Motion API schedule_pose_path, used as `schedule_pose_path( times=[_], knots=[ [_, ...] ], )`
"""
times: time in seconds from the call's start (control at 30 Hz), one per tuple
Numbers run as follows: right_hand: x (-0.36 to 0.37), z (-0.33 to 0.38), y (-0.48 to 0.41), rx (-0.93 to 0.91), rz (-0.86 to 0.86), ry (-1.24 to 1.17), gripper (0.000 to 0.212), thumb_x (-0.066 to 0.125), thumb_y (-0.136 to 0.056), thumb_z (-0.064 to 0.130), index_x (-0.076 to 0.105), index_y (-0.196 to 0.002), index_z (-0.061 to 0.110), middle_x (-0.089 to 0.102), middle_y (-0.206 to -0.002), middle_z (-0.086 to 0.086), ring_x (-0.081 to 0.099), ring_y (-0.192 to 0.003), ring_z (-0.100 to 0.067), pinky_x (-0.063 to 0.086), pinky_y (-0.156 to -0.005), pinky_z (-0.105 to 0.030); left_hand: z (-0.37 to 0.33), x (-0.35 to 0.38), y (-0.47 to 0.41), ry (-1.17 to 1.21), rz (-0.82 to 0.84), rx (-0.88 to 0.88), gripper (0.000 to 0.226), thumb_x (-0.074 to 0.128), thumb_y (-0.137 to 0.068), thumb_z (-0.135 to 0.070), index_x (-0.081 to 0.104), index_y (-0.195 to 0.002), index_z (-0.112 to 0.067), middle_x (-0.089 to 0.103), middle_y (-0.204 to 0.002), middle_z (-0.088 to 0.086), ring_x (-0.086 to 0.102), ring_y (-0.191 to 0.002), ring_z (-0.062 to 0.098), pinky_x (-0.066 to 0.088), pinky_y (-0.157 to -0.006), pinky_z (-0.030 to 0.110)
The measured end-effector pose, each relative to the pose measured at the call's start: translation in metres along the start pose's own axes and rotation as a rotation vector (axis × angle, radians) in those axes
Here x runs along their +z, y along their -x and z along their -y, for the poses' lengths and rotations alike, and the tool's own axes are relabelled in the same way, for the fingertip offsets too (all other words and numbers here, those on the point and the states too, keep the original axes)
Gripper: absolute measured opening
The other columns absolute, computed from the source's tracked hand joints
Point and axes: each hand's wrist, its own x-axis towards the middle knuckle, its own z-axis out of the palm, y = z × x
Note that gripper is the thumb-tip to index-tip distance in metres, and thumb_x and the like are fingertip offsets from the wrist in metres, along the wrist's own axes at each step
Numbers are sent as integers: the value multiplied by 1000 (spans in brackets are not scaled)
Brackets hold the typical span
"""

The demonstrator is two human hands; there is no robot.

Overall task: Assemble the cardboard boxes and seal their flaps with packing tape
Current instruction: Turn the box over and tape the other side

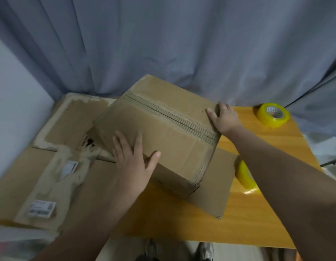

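A brown cardboard box [163,132] stands tilted on the orange table [287,147], its top flaps folded shut along a torn, ragged seam. My left hand [133,162] presses flat on the near left part of the top, fingers straight. My right hand [224,117] rests on the far right corner, its fingers bent over the edge. One yellow tape roll [272,114] lies at the far right of the table. A second yellow tape roll [245,176] shows beside my right forearm, partly hidden by it.
Flattened cardboard sheets [56,147] with labels and torn tape cover the left of the table. Another flat cardboard piece [214,185] lies under the box. A grey curtain [182,44] hangs right behind. Shoes and floor show below the table's near edge.
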Motion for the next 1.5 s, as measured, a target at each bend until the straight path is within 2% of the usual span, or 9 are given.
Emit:
schedule_pose_path(
  times=[0.13, 0.4, 0.57, 0.8, 0.93, 1.13, 1.23, 1.33, 1.5],
  knots=[
    [-10, -5, 14, 24, -18, -249, 68, 62, -86, 50, 48, -132, 2, 48, -129, -15, 47, -119, -31, 38, -104, -43, -38, 6, 18, 444, -27, -212, 95, 57, -86, -52, -10, -150, -34, -33, -152, 11, 3, -146, 34, 21, -114, 37],
    [-46, -32, 64, 80, -154, -680, 38, 76, -79, 30, 50, -99, 12, 50, -83, 7, 49, -76, -11, 40, -65, -24, -50, -3, 14, 776, -363, -105, 70, 66, -82, -39, 30, -142, -39, 18, -156, 3, 27, -140, 18, 31, -113, 41],
    [-19, -56, 86, 175, -218, -766, 42, 75, -80, 31, 46, -106, 13, 50, -90, 3, 50, -82, -14, 43, -68, -18, -55, -15, -30, 329, -119, -31, 58, 59, -85, -54, 41, -136, -34, 21, -153, 10, 36, -131, 28, 36, -102, 38],
    [10, -62, 92, 28, -123, -575, 60, 65, -85, 45, 52, -127, 5, 57, -124, -13, 53, -117, -26, 42, -101, -44, -75, 15, 2, -378, 189, 148, 84, 5, -79, -78, 6, -151, -35, -7, -159, 9, -11, -145, 35, -4, -116, 55],
    [15, -92, 110, 123, -86, -846, 41, 42, -99, 45, 60, -118, 14, 62, -119, -5, 56, -114, -21, 45, -97, -38, -106, 63, 38, -529, 89, 384, 82, 13, -86, -69, 23, -150, -20, 20, -156, 15, 19, -143, 36, 13, -115, 51],
    [41, -193, 109, 277, 441, 309, 78, 54, -94, 38, 13, -149, 2, 34, -148, -17, 35, -135, -33, 22, -113, -44, -91, 72, 21, -578, -75, 543, 59, 31, -94, -47, 47, -138, -10, 48, -140, 17, 48, -127, 35, 39, -105, 47],
    [49, -208, 109, 252, 380, 432, 84, 50, -95, 16, -13, -150, 6, 57, -126, -14, 56, -114, -29, 43, -93, -39, -88, 73, 21, -603, -87, 554, 58, 30, -95, -45, 47, -138, -11, 49, -140, 15, 49, -126, 34, 40, -104, 45],
    [44, -208, 109, 252, 319, 334, 81, 48, -93, 8, -9, -152, 10, 66, -105, -14, 64, -93, -31, 48, -67, -36, -88, 73, 19, -602, -131, 565, 57, 30, -94, -46, 49, -137, -12, 53, -137, 11, 52, -124, 31, 43, -101, 43],
    [-16, -173, 104, 338, -36, -368, 69, 65, -90, 20, 28, -148, 12, 49, -138, -18, 56, -113, -37, 50, -87, -45, -97, 66, 16, -510, -122, 530, 54, 37, -90, -47, 60, -127, -16, 61, -129, 5, 59, -116, 26, 49, -92, 39]
  ],
)
